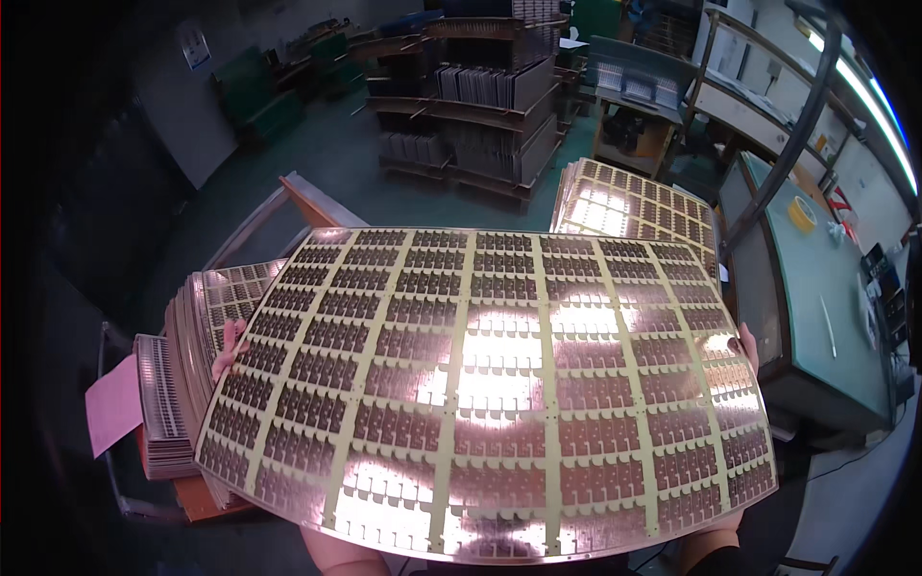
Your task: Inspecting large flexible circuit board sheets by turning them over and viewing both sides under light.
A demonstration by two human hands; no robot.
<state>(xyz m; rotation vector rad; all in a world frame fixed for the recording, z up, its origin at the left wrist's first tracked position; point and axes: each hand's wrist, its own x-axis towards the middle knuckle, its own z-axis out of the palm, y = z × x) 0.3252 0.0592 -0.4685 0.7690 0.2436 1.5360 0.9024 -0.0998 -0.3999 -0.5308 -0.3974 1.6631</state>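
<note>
Panel [499,389], one: thin, wide, a grid of dark and shiny cells between pale yellow strips. Carried in two hands, between the left stack [189,331] and the counter [821,307]; whether its left edge touches the stack cannot be told.

Handling, as judged: grip both side edges evenly, keep the sheet level so it does not bow, fingers off the patterned face, corners clear of stack and counter.

Left hand [229,349]: fingers curled at the panel's left edge, parted only by its thickness; remainder hidden.

Right hand [749,349]: grasping the right edge; finger spread mostly hidden, not measurable.

Tape roll [802,214], yellow: toward the counter's far end.
</note>
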